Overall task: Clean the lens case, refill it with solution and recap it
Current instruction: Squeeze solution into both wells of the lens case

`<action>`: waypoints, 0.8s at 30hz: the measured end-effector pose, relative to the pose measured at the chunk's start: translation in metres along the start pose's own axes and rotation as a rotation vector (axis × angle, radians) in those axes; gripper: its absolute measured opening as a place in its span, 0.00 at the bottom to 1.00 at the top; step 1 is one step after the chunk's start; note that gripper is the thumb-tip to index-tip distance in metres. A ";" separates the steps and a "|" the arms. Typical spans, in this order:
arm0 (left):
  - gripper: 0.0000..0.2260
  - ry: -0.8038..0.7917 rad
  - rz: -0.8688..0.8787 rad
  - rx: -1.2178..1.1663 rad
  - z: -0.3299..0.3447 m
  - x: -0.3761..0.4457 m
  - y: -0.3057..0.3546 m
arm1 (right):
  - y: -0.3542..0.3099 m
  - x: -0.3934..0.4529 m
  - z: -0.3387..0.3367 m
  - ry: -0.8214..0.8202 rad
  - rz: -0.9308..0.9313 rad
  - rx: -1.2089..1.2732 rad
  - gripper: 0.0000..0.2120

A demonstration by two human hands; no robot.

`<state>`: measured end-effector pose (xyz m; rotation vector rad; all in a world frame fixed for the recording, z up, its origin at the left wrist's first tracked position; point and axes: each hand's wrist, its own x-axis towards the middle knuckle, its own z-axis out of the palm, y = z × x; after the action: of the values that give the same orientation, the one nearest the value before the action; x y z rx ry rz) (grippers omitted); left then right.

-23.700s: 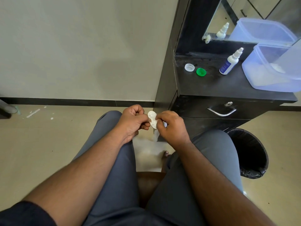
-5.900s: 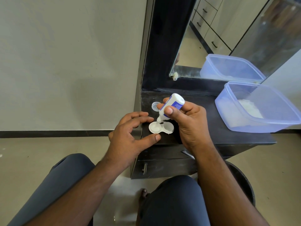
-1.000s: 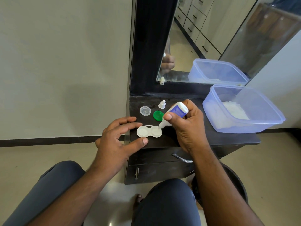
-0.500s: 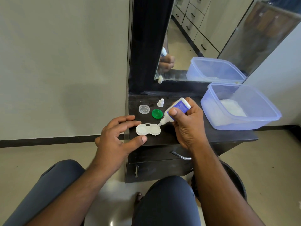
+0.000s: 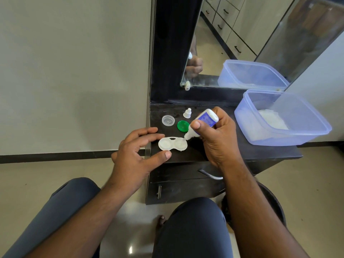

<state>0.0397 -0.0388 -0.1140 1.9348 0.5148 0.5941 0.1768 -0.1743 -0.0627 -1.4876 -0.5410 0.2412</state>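
White case mid-frame lies uncapped while my right hand grips the bottle, filling (left hand loose, empty); recapping remains.

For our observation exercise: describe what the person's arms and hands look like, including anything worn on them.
Both forearms are bare, with no sleeves in view. The left hand and right hand are ungloved, and no rings, watch or bracelets show. Fingernails are short and unpainted.

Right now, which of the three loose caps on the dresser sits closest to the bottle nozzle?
The green cap, just behind the nozzle of the solution bottle. The clear cap lies further left; the small white bottle cap stands further back.
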 end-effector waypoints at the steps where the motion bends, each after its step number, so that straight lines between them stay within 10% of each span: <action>1: 0.21 0.001 0.001 0.000 0.000 0.000 0.000 | 0.000 0.000 0.000 -0.005 -0.004 -0.004 0.18; 24: 0.24 0.115 -0.004 -0.097 -0.013 0.006 0.034 | -0.002 0.003 -0.007 0.059 0.084 0.423 0.19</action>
<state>0.0399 -0.0393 -0.0772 1.8151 0.5520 0.7177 0.1827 -0.1792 -0.0596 -1.1028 -0.3526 0.3533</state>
